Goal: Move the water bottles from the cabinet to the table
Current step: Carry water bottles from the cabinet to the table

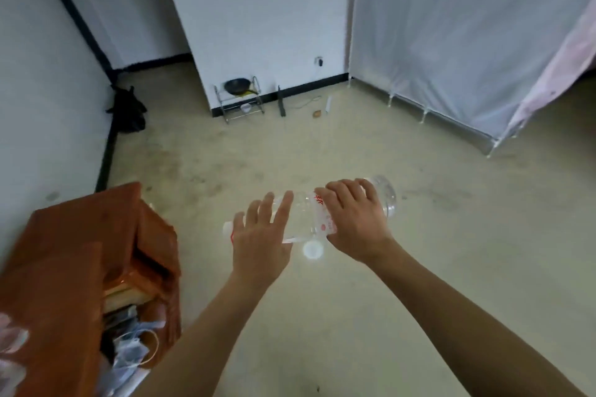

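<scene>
I held one clear water bottle (306,213) on its side in mid-air over a pale floor (322,151), in front of me and a little right of centre. Its neck pointed left and its base right, tilted slightly away from me.

My right grip (354,219) was wrapped over the thick end, fingers curled round the far side and knuckles up. It covered part of a label with red print that I could not read. My left grip (261,235) lay across the neck end with its fingers nearly straight and spread, touching the plastic. The thumb was hidden under the hand, so I could not tell whether it pinched the bottle. The cap end poked out just left of that hand, blurred.

A soft white round patch (312,250) showed just below the bottle, between my wrists. I could not tell whether it was a cap, a second bottle or a glare.

At lower left stood a cabinet (64,267) draped in orange-brown cloth, cut off by the picture edge. Its open side showed a jumble of papers and cords, too blurred to name.

Far off against the white wall were a small wire rack (238,103) with a dark pan (237,86), a black bag (127,109), and a pale fabric wardrobe (451,42) at right.
</scene>
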A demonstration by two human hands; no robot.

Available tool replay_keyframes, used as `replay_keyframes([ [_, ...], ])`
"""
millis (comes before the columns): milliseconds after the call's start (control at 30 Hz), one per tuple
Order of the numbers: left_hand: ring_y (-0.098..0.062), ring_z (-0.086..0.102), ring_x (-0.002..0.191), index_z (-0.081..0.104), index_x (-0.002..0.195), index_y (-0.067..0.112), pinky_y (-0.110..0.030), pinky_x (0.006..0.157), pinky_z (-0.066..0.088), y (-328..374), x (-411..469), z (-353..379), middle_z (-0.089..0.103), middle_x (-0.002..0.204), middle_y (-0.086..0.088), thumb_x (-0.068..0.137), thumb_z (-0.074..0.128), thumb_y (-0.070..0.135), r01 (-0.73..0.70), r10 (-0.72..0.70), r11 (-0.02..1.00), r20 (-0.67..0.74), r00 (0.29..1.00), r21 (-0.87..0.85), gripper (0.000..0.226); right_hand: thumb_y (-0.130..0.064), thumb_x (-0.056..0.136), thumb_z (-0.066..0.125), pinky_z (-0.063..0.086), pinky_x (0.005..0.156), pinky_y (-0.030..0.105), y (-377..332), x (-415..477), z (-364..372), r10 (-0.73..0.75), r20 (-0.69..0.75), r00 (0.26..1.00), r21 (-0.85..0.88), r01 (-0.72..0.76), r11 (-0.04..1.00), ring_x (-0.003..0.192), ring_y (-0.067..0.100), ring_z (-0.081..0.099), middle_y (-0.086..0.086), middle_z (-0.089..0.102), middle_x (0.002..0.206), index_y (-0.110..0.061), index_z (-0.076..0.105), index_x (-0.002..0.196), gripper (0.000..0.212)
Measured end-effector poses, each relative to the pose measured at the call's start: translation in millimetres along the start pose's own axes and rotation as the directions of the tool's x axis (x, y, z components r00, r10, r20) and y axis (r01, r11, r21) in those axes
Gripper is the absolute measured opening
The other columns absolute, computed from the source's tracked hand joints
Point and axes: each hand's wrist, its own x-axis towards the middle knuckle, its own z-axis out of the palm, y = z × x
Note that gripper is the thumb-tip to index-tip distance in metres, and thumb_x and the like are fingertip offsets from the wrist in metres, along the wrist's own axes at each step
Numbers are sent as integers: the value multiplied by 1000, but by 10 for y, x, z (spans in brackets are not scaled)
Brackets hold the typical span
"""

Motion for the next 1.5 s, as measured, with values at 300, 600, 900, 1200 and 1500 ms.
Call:
replay_keyframes([
  [300,-36,53,124,31,154,24,-54,98,43,2676,1109,51,51,143,-14,63,88,30,-413,406,905,-81,910,-103,108,-29,70,74,38,103,47,2424,-1245,-1074,264,-210,941,-241,-312,919,108,30,60,4,65,116,-17,64,125,57],
  [600,-38,53,126,33,155,24,-60,103,41,5280,2147,620,51,144,-16,64,84,24,-730,712,648,-165,682,-216,104,-32,68,78,40,104,49,4453,-2347,-1781,501,-253,827,-443,-560,700,107,31,62,6,65,115,-16,66,125,60],
  [900,-41,51,128,29,155,25,-62,104,41,8226,2962,626,50,145,-20,74,81,29,-914,888,231,-311,338,-334,96,-34,60,89,35,106,48,6293,-3340,-2913,676,-402,617,-615,-729,300,113,28,53,8,62,122,-15,63,129,76],
  [1200,-40,52,129,25,153,25,-61,100,44,10691,2501,610,51,144,-20,71,84,27,-952,929,-120,-371,-7,-282,101,-30,54,92,35,107,50,7202,-4912,-3719,694,-587,417,-625,-778,-61,112,29,55,7,64,120,-17,66,127,79],
  [1500,-41,49,133,24,153,28,-65,106,38,13111,2388,406,49,147,-20,72,85,25,-964,913,-122,-407,-16,-236,101,-33,54,95,44,101,52,8956,-6150,-4722,693,-637,337,-533,-842,-80,112,26,50,7,65,118,-16,66,125,79],
])
